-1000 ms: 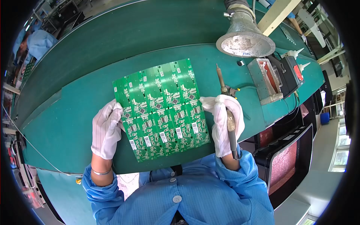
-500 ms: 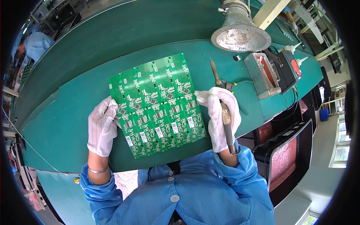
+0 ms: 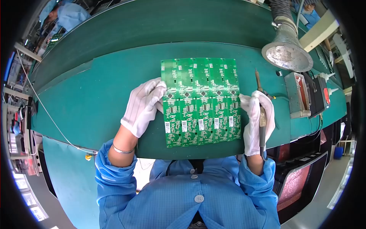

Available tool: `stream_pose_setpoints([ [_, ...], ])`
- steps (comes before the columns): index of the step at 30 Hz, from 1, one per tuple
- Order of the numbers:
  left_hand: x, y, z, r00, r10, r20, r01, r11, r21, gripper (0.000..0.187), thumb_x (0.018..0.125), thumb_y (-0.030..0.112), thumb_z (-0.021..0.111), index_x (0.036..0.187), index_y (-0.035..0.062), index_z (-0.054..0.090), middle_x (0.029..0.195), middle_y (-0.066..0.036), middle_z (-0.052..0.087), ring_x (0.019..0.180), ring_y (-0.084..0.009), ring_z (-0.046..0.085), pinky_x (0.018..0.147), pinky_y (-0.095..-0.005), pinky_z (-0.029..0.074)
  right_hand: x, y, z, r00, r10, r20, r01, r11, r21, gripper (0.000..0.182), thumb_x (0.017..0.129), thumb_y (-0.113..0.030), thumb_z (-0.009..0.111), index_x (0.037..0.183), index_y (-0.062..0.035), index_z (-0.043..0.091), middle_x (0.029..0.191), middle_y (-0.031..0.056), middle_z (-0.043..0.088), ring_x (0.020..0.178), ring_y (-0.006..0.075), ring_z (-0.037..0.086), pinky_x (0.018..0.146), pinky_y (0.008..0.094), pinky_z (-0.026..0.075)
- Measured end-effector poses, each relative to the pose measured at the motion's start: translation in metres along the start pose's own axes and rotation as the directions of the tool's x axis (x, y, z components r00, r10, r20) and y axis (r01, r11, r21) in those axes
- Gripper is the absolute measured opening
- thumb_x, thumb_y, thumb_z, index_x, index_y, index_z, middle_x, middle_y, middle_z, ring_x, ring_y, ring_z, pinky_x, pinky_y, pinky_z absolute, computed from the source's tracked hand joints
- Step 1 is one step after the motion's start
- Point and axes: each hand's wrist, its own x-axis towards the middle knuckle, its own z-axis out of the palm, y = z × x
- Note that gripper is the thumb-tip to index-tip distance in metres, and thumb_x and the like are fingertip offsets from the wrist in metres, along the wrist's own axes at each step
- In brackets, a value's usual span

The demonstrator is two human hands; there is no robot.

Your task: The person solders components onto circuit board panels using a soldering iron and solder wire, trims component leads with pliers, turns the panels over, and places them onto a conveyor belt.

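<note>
The view swings, so the circuit-board panel (image 3: pixel 201 103) merely looks straighter: left hand (image 3: pixel 143 107) still pinches its 9-o'clock edge; right hand (image 3: pixel 253 126), gripping a soldering iron (image 3: pixel 262 120), meets 3 o'clock.

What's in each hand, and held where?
Left hand: circuit board panel, by its left edge. Right hand: soldering iron, by its handle; fingertips at the panel's right edge.

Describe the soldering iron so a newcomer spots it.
Find the green bench, then the green circuit panel. Right of it, the right hand holds the soldering iron; unlike the flat panel, it is slender, with a dark handle and pointed brown tip.
</note>
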Motion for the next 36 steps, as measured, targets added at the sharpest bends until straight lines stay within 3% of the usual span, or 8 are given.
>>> stream_pose_setpoints([
  [9,0.002,0.007,-0.004,0.958,-0.274,0.081,0.286,0.921,-0.266,0.037,0.104,0.028,0.056,0.117,-0.0061,0.063,0.106,-0.021,0.068,0.088,-0.0368,0.066,0.080,-0.0422,0.055,-0.001,-0.004,0.004,1.000,0.005,0.002,-0.005,1.000,-0.019,0.022,0.105,-0.011,0.061,0.120,0.0037,0.064,0.124,0.0139,0.064,0.101,0.0236,0.071,0.091,0.0350,0.059],
  [12,0.011,0.025,-0.012,0.807,-0.547,0.222,0.564,0.602,-0.565,0.025,0.099,0.008,0.062,0.122,-0.0017,0.064,0.104,-0.013,0.069,0.078,-0.0222,0.063,0.071,-0.0343,0.052,0.000,0.004,-0.006,0.990,-0.124,0.065,0.130,0.985,-0.111,0.029,0.106,-0.016,0.059,0.129,0.0030,0.056,0.116,0.0171,0.068,0.102,0.0260,0.072,0.093,0.0381,0.058],
  [15,0.025,0.052,-0.029,0.823,-0.568,0.010,0.436,0.620,-0.652,0.041,0.092,0.025,0.076,0.120,-0.0028,0.065,0.103,-0.017,0.068,0.082,-0.0352,0.065,0.077,-0.0404,0.054,0.001,-0.006,0.001,0.987,-0.158,0.000,0.151,0.944,0.295,0.032,0.109,-0.026,0.055,0.134,-0.0073,0.048,0.107,0.0194,0.068,0.103,0.0298,0.067,0.101,0.0504,0.053],
  [16,0.019,0.046,-0.031,0.873,-0.467,-0.143,0.417,0.865,-0.279,0.034,0.085,0.012,0.079,0.116,0.0028,0.068,0.100,-0.013,0.069,0.084,-0.0332,0.068,0.077,-0.0364,0.056,0.010,-0.005,0.008,0.950,-0.312,-0.008,0.291,0.876,0.386,0.026,0.108,-0.026,0.055,0.126,-0.0075,0.048,0.101,0.0178,0.065,0.097,0.0294,0.065,0.099,0.0531,0.053],
  [17,0.018,0.040,-0.044,0.984,-0.022,-0.176,0.011,0.998,-0.061,0.030,0.079,0.008,0.078,0.108,0.0072,0.069,0.095,-0.011,0.071,0.088,-0.0310,0.071,0.077,-0.0352,0.057,0.021,-0.005,0.013,0.889,-0.457,-0.032,0.417,0.779,0.469,0.021,0.108,-0.025,0.056,0.118,-0.0077,0.048,0.095,0.0162,0.062,0.091,0.0291,0.063,0.097,0.0559,0.053],
  [20,0.015,0.006,-0.029,0.978,0.171,-0.122,-0.208,0.867,-0.453,0.025,0.077,0.006,0.076,0.099,0.0091,0.067,0.094,-0.007,0.073,0.089,-0.0295,0.073,0.079,-0.0372,0.059,0.021,0.005,0.001,0.934,-0.354,0.044,0.288,0.823,0.490,0.025,0.100,-0.019,0.065,0.108,-0.0058,0.046,0.089,0.0132,0.053,0.084,0.0277,0.059,0.093,0.0577,0.055],
  [26,0.019,0.016,-0.022,0.998,0.011,-0.070,-0.014,0.999,-0.037,0.071,0.088,0.011,0.074,0.152,0.0082,0.045,0.125,-0.017,0.067,0.104,-0.0345,0.072,0.090,-0.0430,0.059,0.013,0.015,0.003,0.954,-0.297,0.036,0.243,0.839,0.488,0.036,0.096,-0.020,0.072,0.116,-0.0065,0.046,0.099,0.0124,0.055,0.088,0.0287,0.061,0.093,0.0597,0.054],
  [36,0.004,-0.017,0.018,0.925,-0.378,0.023,0.353,0.839,-0.413,0.070,0.092,0.008,0.069,0.156,0.0068,0.039,0.134,-0.021,0.061,0.107,-0.0291,0.072,0.096,-0.0382,0.060,0.021,-0.003,0.013,0.986,-0.131,0.101,0.065,0.868,0.492,0.059,0.094,-0.047,0.074,0.131,-0.0112,0.045,0.111,0.0106,0.058,0.107,0.0272,0.061,0.112,0.0646,0.044],
])
